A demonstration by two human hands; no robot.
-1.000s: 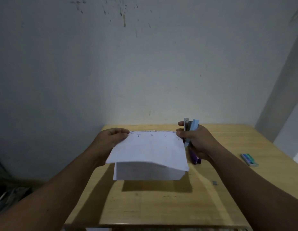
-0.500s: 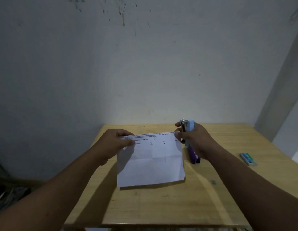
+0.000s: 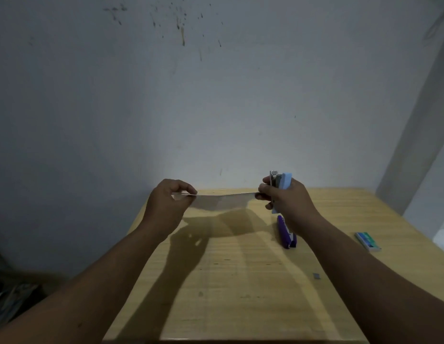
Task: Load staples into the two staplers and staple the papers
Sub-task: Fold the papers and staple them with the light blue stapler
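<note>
— Where are the papers just now?

— Up in the air above the wooden table (image 3: pixel 240 281), held nearly edge-on to the camera, so the papers (image 3: pixel 223 198) show as a thin grey band running between the two hands. Their shadow falls on the tabletop below.

— And the fingers?

— The left hand (image 3: pixel 166 207) pinches the left end: thumb and forefinger meet on the sheet's edge, the other fingers curled under. The right hand (image 3: pixel 288 202) is closed round the light blue stapler (image 3: pixel 282 184), which stands upright with its metal nose above the knuckles, and that hand's fingertips (image 3: pixel 262 194) also touch the right end of the papers. Whether the sheet's corner sits inside the stapler's mouth I cannot tell; the fingers cover that spot.

— The second stapler?

— The purple stapler (image 3: pixel 285 232) lies on the table just below the right hand, touched by neither hand. A green-and-white staple box (image 3: pixel 367 241) rests well off to the right near the table's edge, and a small grey strip of staples (image 3: pixel 316 276) lies by the right forearm.
</note>
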